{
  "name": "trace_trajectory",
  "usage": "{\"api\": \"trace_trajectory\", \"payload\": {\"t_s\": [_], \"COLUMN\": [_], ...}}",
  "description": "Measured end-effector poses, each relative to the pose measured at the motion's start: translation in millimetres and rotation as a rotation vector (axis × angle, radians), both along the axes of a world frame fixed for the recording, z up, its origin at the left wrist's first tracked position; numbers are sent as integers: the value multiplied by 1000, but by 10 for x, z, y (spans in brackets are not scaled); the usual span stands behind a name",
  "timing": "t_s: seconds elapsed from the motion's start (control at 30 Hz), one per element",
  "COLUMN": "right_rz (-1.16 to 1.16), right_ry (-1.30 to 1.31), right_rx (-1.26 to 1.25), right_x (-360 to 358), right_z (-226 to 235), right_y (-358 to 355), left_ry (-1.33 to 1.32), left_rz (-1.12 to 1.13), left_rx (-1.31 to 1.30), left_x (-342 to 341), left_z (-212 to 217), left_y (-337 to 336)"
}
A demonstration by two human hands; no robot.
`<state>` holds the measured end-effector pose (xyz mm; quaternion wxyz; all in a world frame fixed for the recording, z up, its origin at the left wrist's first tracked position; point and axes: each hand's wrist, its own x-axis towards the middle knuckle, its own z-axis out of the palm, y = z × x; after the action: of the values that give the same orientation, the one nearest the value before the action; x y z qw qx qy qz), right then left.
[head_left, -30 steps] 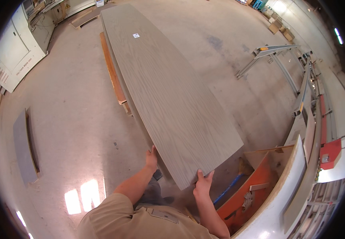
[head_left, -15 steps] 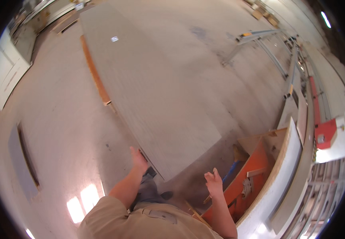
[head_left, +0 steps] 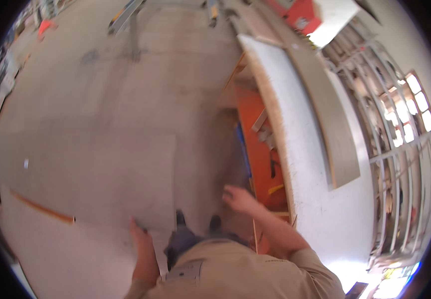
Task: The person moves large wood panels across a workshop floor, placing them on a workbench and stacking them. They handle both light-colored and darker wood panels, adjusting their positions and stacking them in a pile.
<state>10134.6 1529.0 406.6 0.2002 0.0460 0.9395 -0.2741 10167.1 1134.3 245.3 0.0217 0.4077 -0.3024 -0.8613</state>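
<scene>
My left hand [head_left: 139,234] was down low at the near corner of a big flat board [head_left: 96,182]. My fingers were curled on its edge, holding it. My left arm reached straight down from my tan shirt [head_left: 235,271]. My right hand [head_left: 238,198] was out in front of me, in the air. Its fingers were spread open and held nothing. It was well apart from the board, just beside an orange stand [head_left: 257,144].

The board lay low over the grey concrete floor [head_left: 140,89], off to my left. It was grey, thin, and had a faint wood grain. My dark shoes [head_left: 195,222] stood just past its corner. On my right was a long white bench top [head_left: 305,164] with a rough pale edge. A grey plank [head_left: 332,119] lay on it.
</scene>
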Motion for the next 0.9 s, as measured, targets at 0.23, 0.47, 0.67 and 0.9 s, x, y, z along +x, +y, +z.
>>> {"api": "trace_trajectory", "payload": {"t_s": [0.23, 0.47, 0.67, 0.9], "right_rz": [181, 220, 310, 391], "right_ry": [270, 34, 81, 269], "right_rx": [44, 92, 156, 182], "right_x": [-2294, -3390, -3314, -2851], "right_z": [-486, -771, -1067, -678], "right_y": [-508, -1761, -1888, -1632], "left_ry": [-81, -39, 102, -148], "left_rz": [221, 332, 250, -94], "left_rx": [86, 71, 327, -262], "left_x": [-399, -433, -363, -19], "left_z": [205, 338, 398, -55], "left_y": [338, 491, 476, 161]}}
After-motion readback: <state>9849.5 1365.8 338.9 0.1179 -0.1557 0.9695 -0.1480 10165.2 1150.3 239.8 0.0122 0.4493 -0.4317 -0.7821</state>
